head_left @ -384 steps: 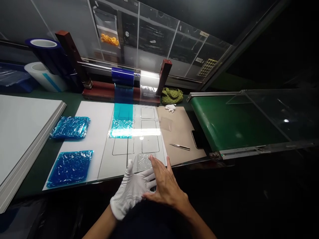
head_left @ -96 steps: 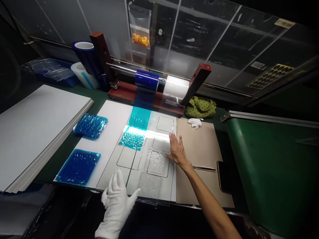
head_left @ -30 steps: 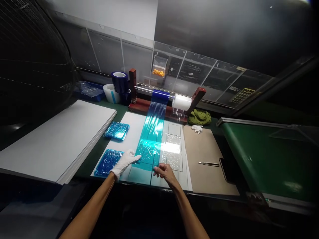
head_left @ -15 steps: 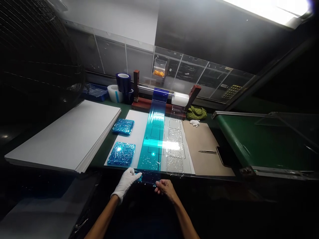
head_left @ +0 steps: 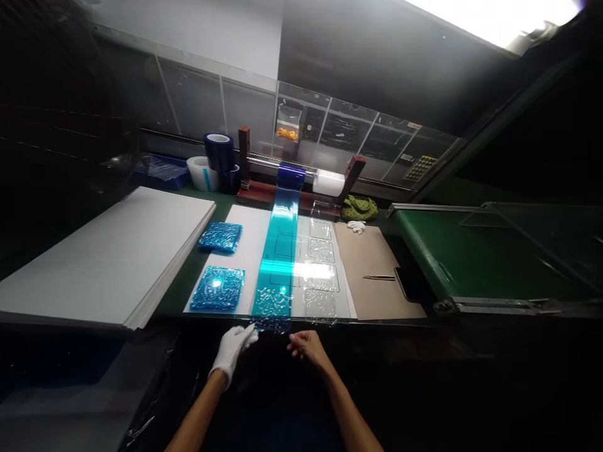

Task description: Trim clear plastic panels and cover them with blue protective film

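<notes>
A strip of blue protective film [head_left: 277, 251] runs from its roll [head_left: 292, 174] toward me over a white sheet [head_left: 257, 220], its near end wrinkled and drooping past the table edge. At its near left corner is my left hand [head_left: 230, 351], in a white glove, thumb and fingers apart. By the near right corner is my bare right hand [head_left: 308, 348], fingers bent together; whether a bit of film is between them is unclear. Clear film pieces [head_left: 321, 276] lie right of the strip. Two stacks of blue-filmed pieces, a near stack [head_left: 217, 289] and a far stack [head_left: 220, 237], lie left.
A pile of white sheets [head_left: 108, 251] is at left. The roll hangs on a wooden stand [head_left: 244, 157] beside a white roll [head_left: 328, 183]. Spare rolls [head_left: 219, 150] stand behind. Tweezers [head_left: 379, 277] and a phone [head_left: 412, 285] lie on brown board [head_left: 362, 251]; a green belt [head_left: 452, 251] is right.
The film's near end has dropped closer to the table edge and its near part looks more wrinkled. My left hand's fingers have spread from the film. The whole view has shifted slightly.
</notes>
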Demonstrator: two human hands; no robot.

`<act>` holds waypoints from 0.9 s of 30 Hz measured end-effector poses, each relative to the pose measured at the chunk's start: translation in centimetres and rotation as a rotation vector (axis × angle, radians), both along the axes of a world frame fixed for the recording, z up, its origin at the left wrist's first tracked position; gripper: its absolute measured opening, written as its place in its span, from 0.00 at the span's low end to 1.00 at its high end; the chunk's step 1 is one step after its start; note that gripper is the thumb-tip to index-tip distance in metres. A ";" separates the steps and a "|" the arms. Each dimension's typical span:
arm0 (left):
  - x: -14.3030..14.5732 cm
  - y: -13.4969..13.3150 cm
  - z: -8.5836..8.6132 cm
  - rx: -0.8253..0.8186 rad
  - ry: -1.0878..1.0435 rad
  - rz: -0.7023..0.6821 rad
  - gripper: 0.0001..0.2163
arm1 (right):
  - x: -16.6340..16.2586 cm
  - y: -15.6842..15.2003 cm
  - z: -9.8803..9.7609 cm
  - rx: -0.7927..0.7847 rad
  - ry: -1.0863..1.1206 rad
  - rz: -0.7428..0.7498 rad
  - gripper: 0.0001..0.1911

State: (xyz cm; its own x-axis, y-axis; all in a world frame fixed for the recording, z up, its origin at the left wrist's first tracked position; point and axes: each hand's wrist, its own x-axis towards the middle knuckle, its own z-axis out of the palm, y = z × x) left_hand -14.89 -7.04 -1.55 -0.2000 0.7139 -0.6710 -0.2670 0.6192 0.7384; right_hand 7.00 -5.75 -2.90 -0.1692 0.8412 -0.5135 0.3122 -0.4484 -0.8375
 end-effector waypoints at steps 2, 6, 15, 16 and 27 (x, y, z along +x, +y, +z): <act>-0.6 -2.0 0.3 -0.049 -0.038 -0.030 0.16 | 2.5 -0.3 1.1 0.050 -0.079 0.004 0.22; -0.7 -4.4 -0.6 -0.237 0.038 -0.121 0.17 | 10.7 3.4 3.9 0.228 -0.338 -0.075 0.14; 8.0 2.2 1.7 -0.120 0.320 -0.360 0.20 | 28.1 19.2 4.4 0.485 -0.847 -0.031 0.12; 8.8 3.4 1.9 -0.097 0.396 -0.372 0.18 | 28.9 20.1 4.0 0.497 -0.856 0.016 0.09; 14.3 10.7 0.4 0.232 1.432 -0.977 0.27 | 20.8 17.7 3.5 0.696 -0.872 0.397 0.15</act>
State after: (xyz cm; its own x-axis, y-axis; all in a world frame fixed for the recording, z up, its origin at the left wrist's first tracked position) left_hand -0.56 3.65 -1.12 0.0327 0.9702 -0.2402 0.9920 -0.0021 0.1266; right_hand 27.81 11.91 0.64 -0.3011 0.9528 -0.0375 0.9133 0.2769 -0.2986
